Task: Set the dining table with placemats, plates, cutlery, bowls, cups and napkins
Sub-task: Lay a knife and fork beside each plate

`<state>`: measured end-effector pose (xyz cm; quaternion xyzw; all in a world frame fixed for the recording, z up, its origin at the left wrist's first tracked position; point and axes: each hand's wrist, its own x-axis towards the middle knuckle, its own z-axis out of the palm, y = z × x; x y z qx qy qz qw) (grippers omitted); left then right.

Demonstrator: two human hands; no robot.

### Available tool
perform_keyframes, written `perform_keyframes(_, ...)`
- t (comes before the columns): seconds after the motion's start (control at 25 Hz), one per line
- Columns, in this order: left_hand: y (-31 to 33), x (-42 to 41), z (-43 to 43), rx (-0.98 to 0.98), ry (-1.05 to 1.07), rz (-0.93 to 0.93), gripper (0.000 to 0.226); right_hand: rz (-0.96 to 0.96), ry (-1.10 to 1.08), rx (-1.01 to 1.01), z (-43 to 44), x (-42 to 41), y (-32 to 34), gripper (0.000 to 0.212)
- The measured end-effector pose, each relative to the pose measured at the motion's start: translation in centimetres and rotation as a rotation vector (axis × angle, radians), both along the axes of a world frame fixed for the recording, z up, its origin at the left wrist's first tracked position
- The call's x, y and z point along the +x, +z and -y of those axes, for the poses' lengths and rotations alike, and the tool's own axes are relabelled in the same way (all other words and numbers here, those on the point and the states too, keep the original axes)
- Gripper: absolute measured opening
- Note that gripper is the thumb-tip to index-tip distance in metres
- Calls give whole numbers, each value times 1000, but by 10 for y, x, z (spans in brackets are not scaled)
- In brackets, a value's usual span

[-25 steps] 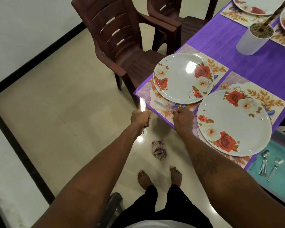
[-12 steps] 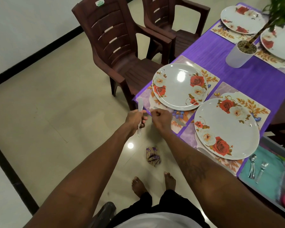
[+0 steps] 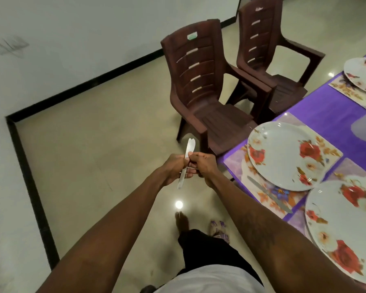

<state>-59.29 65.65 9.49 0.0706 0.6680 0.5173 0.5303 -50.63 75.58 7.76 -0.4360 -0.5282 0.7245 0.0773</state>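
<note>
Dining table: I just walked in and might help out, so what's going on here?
A person stands beside the table, both hands off its edge. The left hand grips a metal utensil, and the right hand pinches it too. The nearest plate and next plate sit on placemats, with a knife lying beside the next plate. No bowls or napkins show at these two places.

The one camera rides on the person's head, facing forward and tipped steeply down. It looks along both forearms to the left hand (image 3: pixel 173 169) and right hand (image 3: pixel 205 166), which meet on the cutlery (image 3: pixel 189 145) near the middle of the frame, close below the lens. The wide lens takes in the floor (image 3: pixel 104 144) and wall (image 3: pixel 72 28) on the left, with the nearer chair (image 3: pixel 199 81) further off above. The worktop (image 3: pixel 330 111) lies to the right, cut by the frame's edge; the person's foot (image 3: pixel 182 222) shows low down.
</note>
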Motion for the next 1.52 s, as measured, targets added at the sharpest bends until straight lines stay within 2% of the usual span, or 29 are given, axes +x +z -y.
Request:
perform_keyframes(0.4,0,-228,-3,-90,-16,-30,34,14,147,-49,-21,-235,-11,20)
perform_keyframes(0.56,10,-323,-24,-96,59,-57,26,-5,161,-26,-47,-331,-6,21)
perform_keyframes(0.8,2,-469,-73,-91,33,-61,20,-16,142,-7,-96,-469,-11,23)
perform_keyframes(1.0,-8,-616,-129,-88,-17,-53,22,-10,34,15,-141,-603,-12,22)
perform_keyframes(1.2,17,-743,-188,-87,-149,-82,23,10,-34,16,-193,-721,8,16)
perform_keyframes(1.52,15,-865,-350,-100,-364,-180,27,27,-308,8,-326,-832,-3,18)
